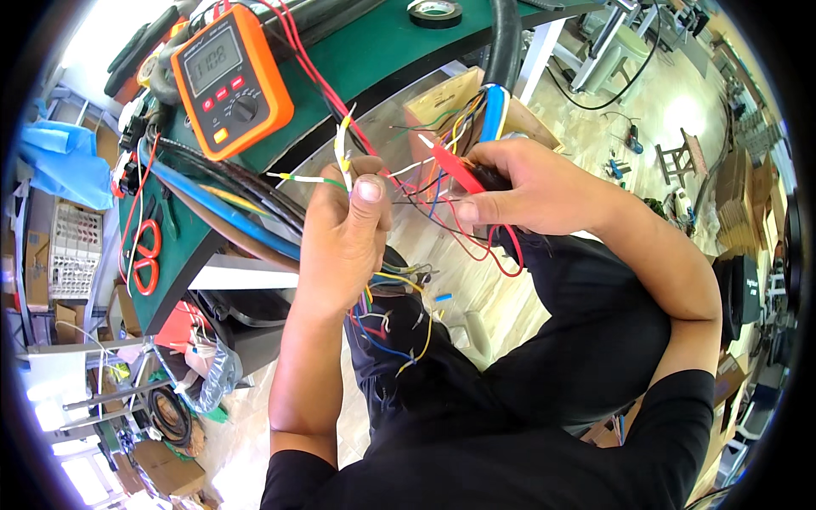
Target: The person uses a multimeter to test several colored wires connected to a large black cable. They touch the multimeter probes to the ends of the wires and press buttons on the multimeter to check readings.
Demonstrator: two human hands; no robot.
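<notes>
Black sleeves are filling the lower frame, and the person's two forearms are rising from them toward a tangle of thin coloured wires (425,191). Left hand (340,234) is curling closed, its fingers (367,189) pinching a few wire ends between thumb and forefinger so that the yellow-sleeved tips (342,153) are standing free and apart, apparently to keep one bare for contact. Right hand (523,189) is gripping a red probe (449,163), fingers pressed around its body, the tip pointing left toward those held ends; whether it is touching one cannot be told. Red leads (316,72) are running from the probe up to an orange meter (231,78), which is lying face up on the green table (374,51) where its screen is staying readable from above. More loose wires (399,336) are hanging over the lap. Scissors (146,255) with red handles are lying at the table's left edge, and a tape roll (434,11) is sitting further back.
</notes>
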